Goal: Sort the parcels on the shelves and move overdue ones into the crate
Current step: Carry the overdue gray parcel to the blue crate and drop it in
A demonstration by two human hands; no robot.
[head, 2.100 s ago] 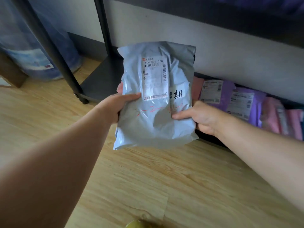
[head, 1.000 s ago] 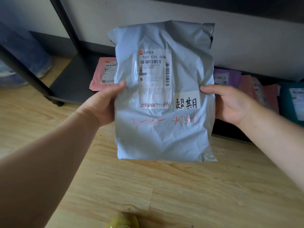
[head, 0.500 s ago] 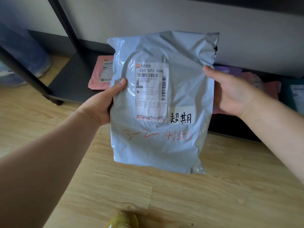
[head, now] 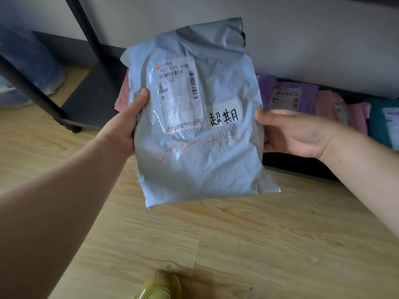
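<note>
Well, the sorting is under way but far from finished, as far as I can judge. The person holds a grey parcel point(head: 194, 137) up in the air, in front of the bottom shelf point(head: 92, 100) and above the wood floor point(head: 259, 244). It touches neither.

The left hand point(head: 123, 128) is clamped on the parcel's left edge, with the thumb pressed on the front and the fingers hidden behind. The right hand point(head: 298, 134) is at the right edge, its thumb tip just meeting the plastic. That hand is blurred, so I cannot tell whether it pinches the parcel or only steadies it.

The front faces the person, with a printed label point(head: 179, 96) and a white sticker point(head: 224, 115) beside it. The sticker is handwritten "超期", meaning overdue, and red numbers are scrawled below it. So this one looks checked and due for the crate. No crate is in sight, so that move is not yet done.

Plenty seems left. A pink parcel point(head: 122, 100) lies on the shelf behind the grey one. A purple parcel point(head: 287, 96), more pink ones and a teal parcel point(head: 380, 121) sit in a row further right. Their labels are too small to read, so which of them are overdue I cannot say. A yellow shoe point(head: 159, 285) shows at the bottom edge.
</note>
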